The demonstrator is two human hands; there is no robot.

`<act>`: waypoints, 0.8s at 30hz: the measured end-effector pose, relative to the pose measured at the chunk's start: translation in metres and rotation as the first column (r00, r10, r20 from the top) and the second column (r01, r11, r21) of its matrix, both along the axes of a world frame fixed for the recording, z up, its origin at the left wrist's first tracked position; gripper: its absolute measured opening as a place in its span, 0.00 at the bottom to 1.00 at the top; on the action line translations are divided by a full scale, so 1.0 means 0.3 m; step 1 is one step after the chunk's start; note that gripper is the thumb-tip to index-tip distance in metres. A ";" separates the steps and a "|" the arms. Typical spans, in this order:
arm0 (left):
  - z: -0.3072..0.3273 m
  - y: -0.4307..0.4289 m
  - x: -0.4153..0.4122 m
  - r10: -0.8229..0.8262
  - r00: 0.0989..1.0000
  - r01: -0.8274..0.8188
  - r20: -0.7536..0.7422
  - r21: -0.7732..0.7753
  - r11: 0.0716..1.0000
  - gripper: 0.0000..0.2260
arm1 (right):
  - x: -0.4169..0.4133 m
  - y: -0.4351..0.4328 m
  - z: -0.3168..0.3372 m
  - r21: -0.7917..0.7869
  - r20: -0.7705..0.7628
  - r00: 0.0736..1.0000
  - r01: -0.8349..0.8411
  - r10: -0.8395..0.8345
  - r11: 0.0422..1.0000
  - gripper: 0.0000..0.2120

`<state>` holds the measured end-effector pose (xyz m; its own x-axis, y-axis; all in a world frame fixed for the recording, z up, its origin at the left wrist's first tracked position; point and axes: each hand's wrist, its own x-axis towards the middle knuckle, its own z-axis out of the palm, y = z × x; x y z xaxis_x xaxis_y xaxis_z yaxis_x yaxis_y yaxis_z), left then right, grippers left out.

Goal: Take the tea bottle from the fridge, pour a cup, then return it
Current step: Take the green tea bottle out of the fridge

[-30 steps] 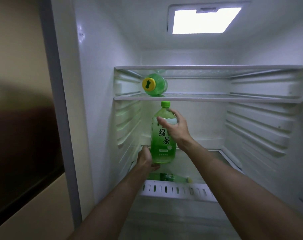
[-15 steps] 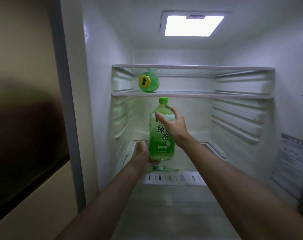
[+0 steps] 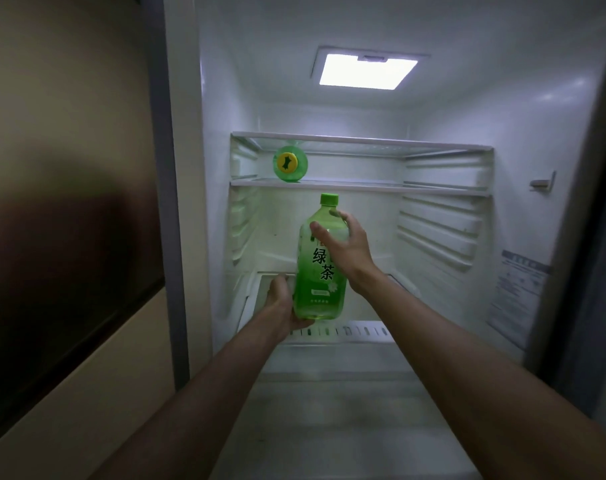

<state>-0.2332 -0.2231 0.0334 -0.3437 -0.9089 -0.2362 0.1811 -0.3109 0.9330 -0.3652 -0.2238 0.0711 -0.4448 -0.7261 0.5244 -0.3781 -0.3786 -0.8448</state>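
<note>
Tea bottle (image 3: pixel 320 271): being gripped upright by right hand (image 3: pixel 346 251), cradled underneath by left hand (image 3: pixel 282 303) inside fridge (image 3: pixel 467 237); step unclear, withdrawal or return.

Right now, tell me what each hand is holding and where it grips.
Both hold the green tea bottle, upright in the fridge. The left hand supports its base from below; the right hand wraps the upper body, just below the neck.

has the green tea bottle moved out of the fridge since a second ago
Cannot tell: the tea bottle sits about as far below the shelf edge as before; the camera itself shifted.
</note>
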 end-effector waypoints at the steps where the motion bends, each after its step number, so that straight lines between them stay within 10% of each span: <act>1: 0.007 0.014 0.004 -0.001 1.000 0.001 -0.006 0.011 1.000 0.22 | 0.000 0.016 0.004 -0.001 0.009 1.000 0.002 -0.002 1.000 0.28; 24: 0.041 0.625 0.157 0.010 1.000 -0.011 0.017 0.061 0.998 0.18 | 0.160 0.552 -0.017 0.052 -0.003 0.998 -0.062 0.062 0.997 0.38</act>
